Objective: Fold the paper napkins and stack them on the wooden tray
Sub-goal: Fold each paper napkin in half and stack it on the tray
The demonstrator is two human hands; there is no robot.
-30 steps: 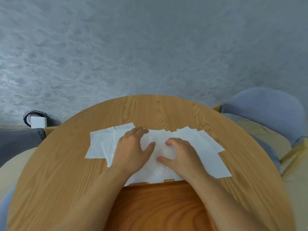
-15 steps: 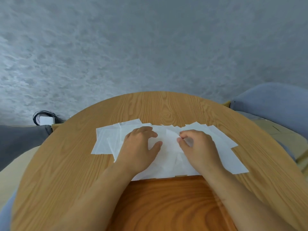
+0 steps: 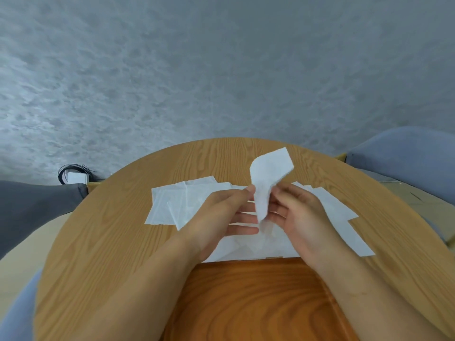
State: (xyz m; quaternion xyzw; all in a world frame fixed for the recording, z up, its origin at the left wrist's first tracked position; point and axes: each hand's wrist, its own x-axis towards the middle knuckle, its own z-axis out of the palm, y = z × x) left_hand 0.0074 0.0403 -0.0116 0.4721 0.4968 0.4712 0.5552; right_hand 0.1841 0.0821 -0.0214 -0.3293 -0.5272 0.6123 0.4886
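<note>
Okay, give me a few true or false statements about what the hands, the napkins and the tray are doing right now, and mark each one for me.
1. Both the left hand and the right hand pinch one lifted napkin. True.
2. The loose napkins lie spread on the round table, beyond the wooden tray. True.
3. The wooden tray carries a neat stack of folded napkins. False: its visible surface shows only wood.
4. The lifted napkin lies flat on the table. False: it stands raised above the loose napkins, curling at the top.
5. A blue-grey chair stands at the right of the table. True.
</note>
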